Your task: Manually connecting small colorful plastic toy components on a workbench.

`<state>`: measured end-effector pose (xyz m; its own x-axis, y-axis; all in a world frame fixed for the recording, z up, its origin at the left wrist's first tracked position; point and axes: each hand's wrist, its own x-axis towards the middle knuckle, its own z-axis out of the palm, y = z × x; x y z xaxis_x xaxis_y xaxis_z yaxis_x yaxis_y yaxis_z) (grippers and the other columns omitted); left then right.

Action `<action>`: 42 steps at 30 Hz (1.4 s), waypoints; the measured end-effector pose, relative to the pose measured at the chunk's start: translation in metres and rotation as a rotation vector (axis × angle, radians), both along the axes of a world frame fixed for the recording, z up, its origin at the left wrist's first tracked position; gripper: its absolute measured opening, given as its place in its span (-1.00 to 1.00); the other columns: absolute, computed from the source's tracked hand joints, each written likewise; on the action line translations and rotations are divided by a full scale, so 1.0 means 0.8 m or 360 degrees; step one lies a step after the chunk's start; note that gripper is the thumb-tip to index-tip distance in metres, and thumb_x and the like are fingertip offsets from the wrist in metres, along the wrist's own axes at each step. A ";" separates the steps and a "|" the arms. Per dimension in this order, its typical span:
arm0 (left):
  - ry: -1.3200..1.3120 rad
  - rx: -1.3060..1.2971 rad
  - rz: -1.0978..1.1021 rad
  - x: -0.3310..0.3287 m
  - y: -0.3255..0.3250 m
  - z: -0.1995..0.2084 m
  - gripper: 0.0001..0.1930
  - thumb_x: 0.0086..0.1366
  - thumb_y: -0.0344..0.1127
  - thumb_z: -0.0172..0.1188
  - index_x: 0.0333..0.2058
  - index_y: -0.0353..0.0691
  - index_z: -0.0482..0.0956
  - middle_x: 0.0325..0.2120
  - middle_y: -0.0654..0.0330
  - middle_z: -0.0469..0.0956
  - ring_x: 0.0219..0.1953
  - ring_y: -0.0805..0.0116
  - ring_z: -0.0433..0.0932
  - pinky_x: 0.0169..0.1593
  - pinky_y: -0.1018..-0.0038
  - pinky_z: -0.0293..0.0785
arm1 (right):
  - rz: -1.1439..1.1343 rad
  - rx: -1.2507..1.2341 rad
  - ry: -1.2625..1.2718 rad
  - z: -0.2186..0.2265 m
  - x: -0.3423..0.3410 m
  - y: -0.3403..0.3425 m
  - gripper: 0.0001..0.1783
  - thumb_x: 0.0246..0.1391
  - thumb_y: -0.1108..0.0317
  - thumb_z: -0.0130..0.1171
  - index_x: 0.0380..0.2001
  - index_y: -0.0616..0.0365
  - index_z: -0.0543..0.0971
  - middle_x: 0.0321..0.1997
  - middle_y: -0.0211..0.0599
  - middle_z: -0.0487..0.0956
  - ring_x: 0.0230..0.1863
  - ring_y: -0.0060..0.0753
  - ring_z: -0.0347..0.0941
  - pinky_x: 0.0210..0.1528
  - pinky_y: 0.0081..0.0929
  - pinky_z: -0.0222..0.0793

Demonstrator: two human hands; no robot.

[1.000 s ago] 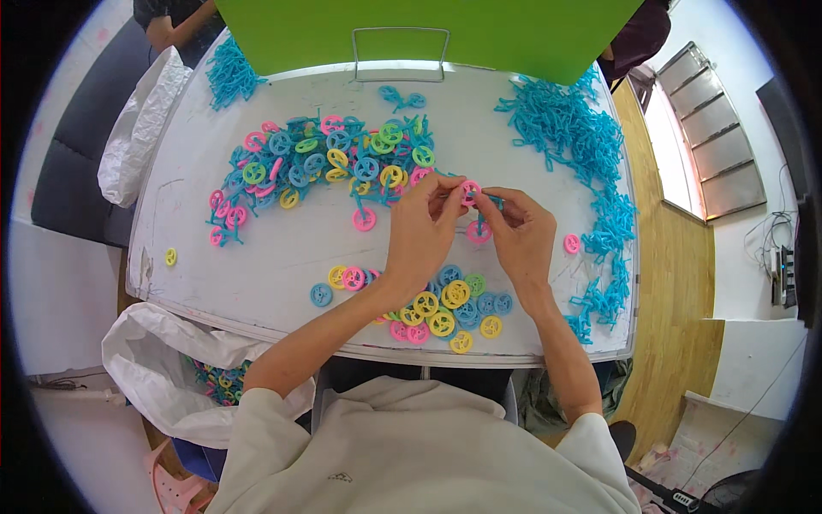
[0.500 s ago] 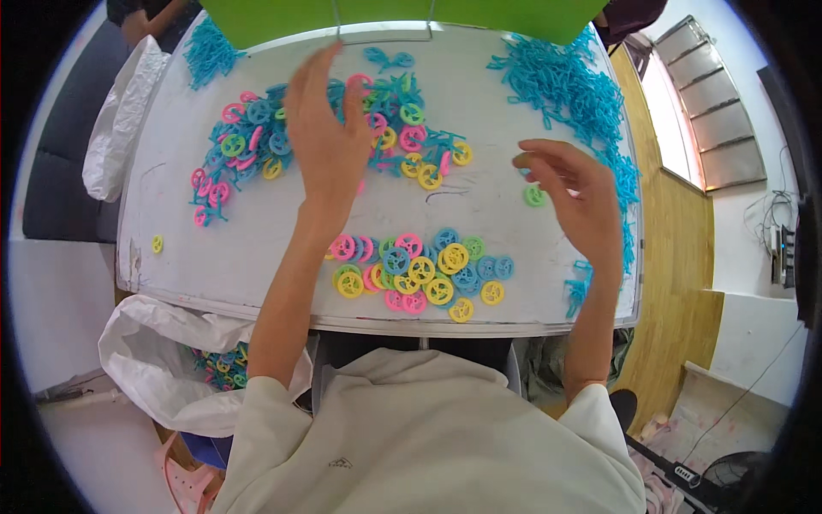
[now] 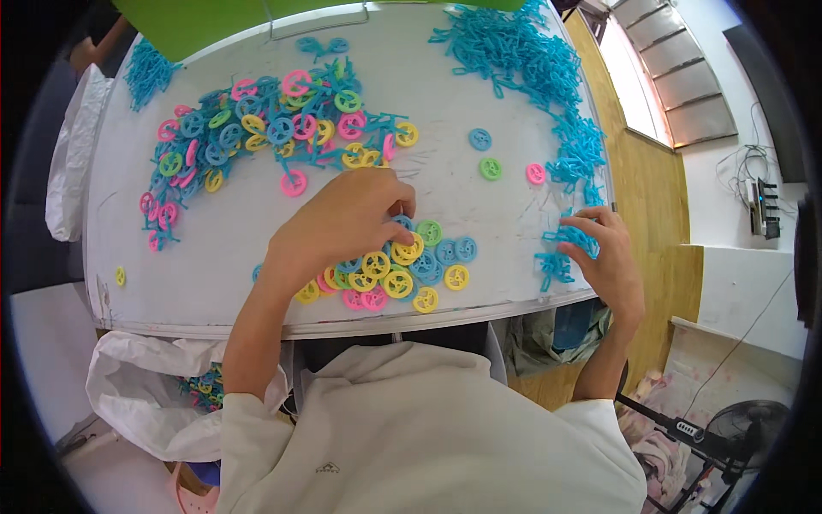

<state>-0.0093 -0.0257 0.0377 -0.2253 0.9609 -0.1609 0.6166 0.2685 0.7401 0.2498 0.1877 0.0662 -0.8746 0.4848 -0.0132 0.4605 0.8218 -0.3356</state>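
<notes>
At the near side of the table lies a pile of small plastic spoked wheels (image 3: 375,265) in yellow, pink, blue and green. My left hand (image 3: 338,218) reaches over this pile, thumb and forefinger closed around a blue wheel (image 3: 402,225) at its top edge. At the right table edge my right hand (image 3: 606,257) has its thumb and fingertips closed on a blue plastic stick piece (image 3: 575,236), one of several scattered there. Between the hands and the far side lie a blue wheel (image 3: 479,140), a green wheel (image 3: 490,169) and a pink wheel (image 3: 535,174), each apart.
A heap of wheels joined to blue sticks (image 3: 231,131) spreads over the left of the white table (image 3: 437,94). Loose blue sticks (image 3: 522,56) are heaped at the far right. A white sack (image 3: 128,403) with similar pieces stands below the left edge, and a green panel (image 3: 214,21) at the back.
My left hand has come down from above the far heap to the near wheel pile and closed there. My right hand has moved down to the blue sticks, uncovering loose wheels. The view has shifted.
</notes>
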 end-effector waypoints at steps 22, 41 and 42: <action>-0.1106 0.0627 0.0793 -0.025 0.014 0.008 -0.75 0.26 -0.25 0.20 -0.20 -0.31 0.55 -0.40 0.26 0.55 -0.30 0.52 0.54 -0.31 0.60 0.51 | 0.0375 -0.1295 0.0720 0.005 -0.183 -0.016 -0.90 0.11 0.51 0.15 -0.28 0.28 0.50 -0.40 -0.38 0.53 -0.31 -0.57 0.50 -0.26 -0.67 0.37; -0.1454 0.0693 0.0885 -0.022 0.022 -0.017 -0.75 0.29 -0.27 0.17 -0.19 -0.36 0.51 -0.29 0.20 0.55 -0.23 0.45 0.57 -0.06 0.52 0.54 | 0.0325 -0.0988 0.1004 -0.033 -0.206 -0.066 -0.61 -0.04 0.57 0.24 -0.07 0.22 0.49 -0.10 -0.32 0.51 -0.28 -0.55 0.51 -0.21 -0.63 0.47; -0.1452 0.0692 0.0885 -0.022 0.022 -0.016 -0.75 0.29 -0.27 0.17 -0.19 -0.36 0.51 -0.29 0.20 0.55 -0.23 0.45 0.57 -0.06 0.52 0.54 | 0.0222 -0.1152 0.0890 -0.034 -0.206 -0.065 -0.63 -0.02 0.55 0.25 -0.08 0.24 0.50 -0.13 -0.32 0.54 -0.30 -0.58 0.51 -0.23 -0.65 0.45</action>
